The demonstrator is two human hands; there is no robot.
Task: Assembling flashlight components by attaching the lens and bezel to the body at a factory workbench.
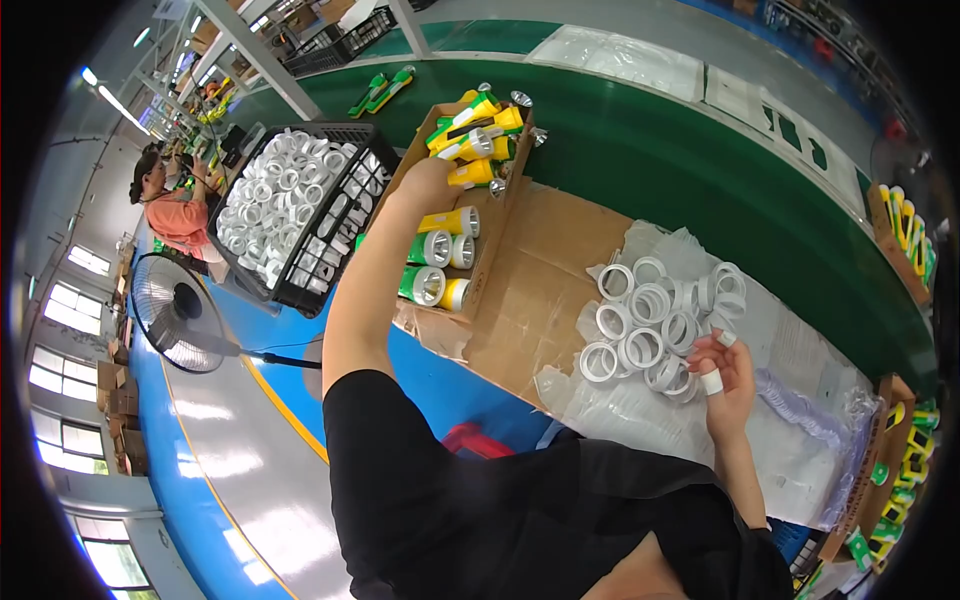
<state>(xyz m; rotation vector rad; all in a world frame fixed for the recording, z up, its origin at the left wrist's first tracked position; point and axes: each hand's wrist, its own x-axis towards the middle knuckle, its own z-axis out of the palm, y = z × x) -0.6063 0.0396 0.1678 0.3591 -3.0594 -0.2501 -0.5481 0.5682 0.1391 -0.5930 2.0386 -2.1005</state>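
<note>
Reaching left with the left hand (430,184) into the cardboard box (496,245), among the flashlights (467,174); fingers hidden there, so cannot tell whether gripping or not. Holding the right hand (728,375) half-curled, fingers a little apart, apparently empty, just beside the white rings (654,321) heaped at right, probably for easy picking. Likely set on plastic sheeting (605,412) to avoid scuffs. Lined up in the near part, lenses facing right, perhaps for neat packing. Yellow or green in body, silvery inside; white-rimmed near, seemingly rimless in the far jumble.
</note>
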